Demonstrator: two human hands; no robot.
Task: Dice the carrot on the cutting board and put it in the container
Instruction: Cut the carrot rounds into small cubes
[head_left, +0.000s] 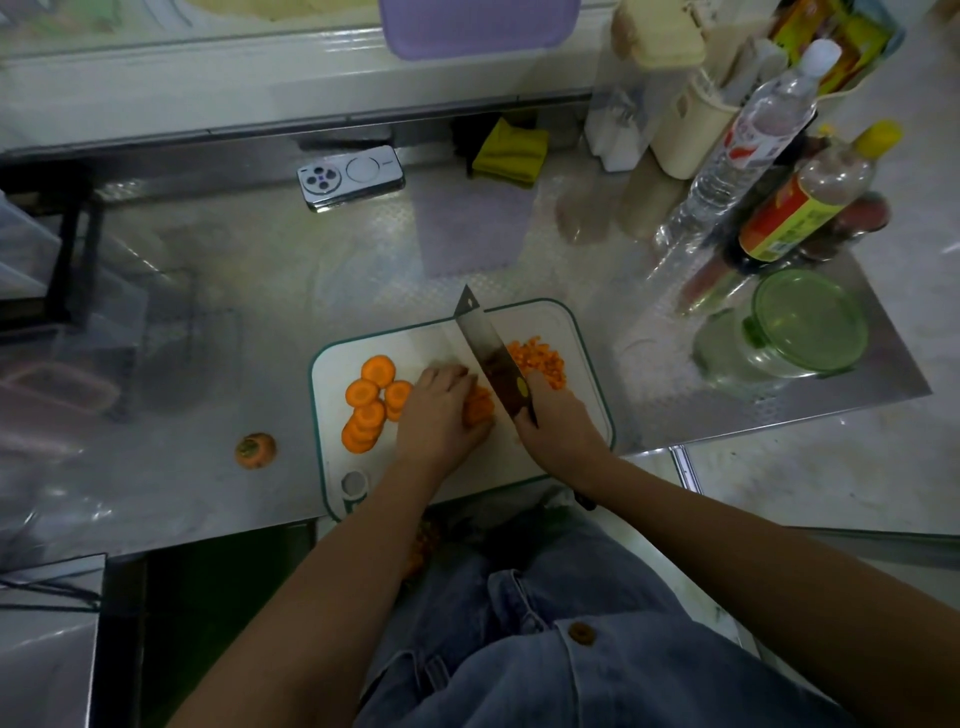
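Cutting board (332, 467) was noted at the near edge of the steel worktop (260, 291), white with a green rim.

Left hand (436, 410): laid palm down on the middle of the board, fingers bent and closed narrowly over a small batch of cut carrot (479, 408), which was held against the board. Only the orange edge of that batch was seen past the fingers.

Right hand (558, 421): wrapped fully around the dark handle of the cleaver (480, 338). The blade was pointed away from the person, just beside the left fingertips, its tip carried past the board's far edge. Whether the edge touched the carrot could not be told.

Round carrot slices (371, 402) were heaped overlapping on the board's left part. A pile of diced carrot (540, 361) was seen on the right part, behind the blade. A carrot end (255, 450) was left on the worktop, left of the board.

A glass container (800, 327) with a green lid was recorded to the right, well apart from the board. 2 bottles (795, 218) stood behind it. A phone (350, 176) and a yellow cloth (511, 150) were noted at the back.
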